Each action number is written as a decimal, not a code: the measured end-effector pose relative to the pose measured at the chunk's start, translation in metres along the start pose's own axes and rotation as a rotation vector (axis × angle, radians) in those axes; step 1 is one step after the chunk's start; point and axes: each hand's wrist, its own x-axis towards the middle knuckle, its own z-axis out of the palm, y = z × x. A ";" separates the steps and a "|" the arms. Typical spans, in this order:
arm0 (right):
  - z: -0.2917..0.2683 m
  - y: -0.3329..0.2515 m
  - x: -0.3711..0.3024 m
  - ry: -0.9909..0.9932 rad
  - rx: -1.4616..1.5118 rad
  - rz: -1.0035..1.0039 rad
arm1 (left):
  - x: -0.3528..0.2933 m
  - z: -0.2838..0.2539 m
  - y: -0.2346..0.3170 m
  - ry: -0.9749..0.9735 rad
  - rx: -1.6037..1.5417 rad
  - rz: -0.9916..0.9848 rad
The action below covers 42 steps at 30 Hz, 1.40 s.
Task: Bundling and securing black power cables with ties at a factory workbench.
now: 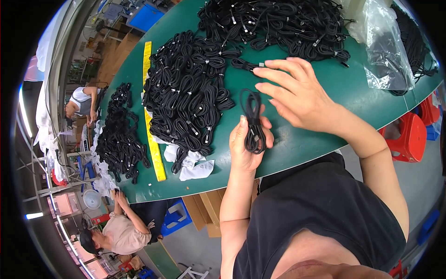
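A coiled black cable (252, 118), bound round its middle by a dark band, lies in my left hand (245, 148); the thumb and fingers are closed around it. My right hand (299, 93) hovers just right of and beyond it, fingers stretched out and apart, with nothing visible in them. Close to its fingertips another coiled cable (243, 64) with a light metal plug rests on the green table (283, 144). To the left of my hands spreads a heap of coiled black cables (186, 93), many showing silvery plugs. A larger heap of cables (274, 23) covers the far side.
A long yellow strip (153, 135) divides the middle heap from a left cable pile (118, 135). White packets (197, 169) lie by the heap. At the right are a clear plastic bag (388, 51) and a red stool (406, 137). Two co-workers (123, 232) (83, 102) sit leftward.
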 end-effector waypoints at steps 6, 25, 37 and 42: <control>0.008 0.013 -0.017 -0.168 0.243 -0.054 | -0.002 -0.004 0.009 -0.199 -0.377 -0.119; 0.021 -0.021 -0.034 -0.039 0.286 0.069 | 0.005 -0.003 -0.015 0.000 0.272 0.278; 0.022 -0.025 -0.032 -0.082 0.196 0.099 | 0.007 -0.007 -0.015 -0.046 0.288 0.252; 0.024 -0.027 -0.027 -0.018 0.300 0.106 | 0.008 -0.005 -0.015 -0.080 0.283 0.244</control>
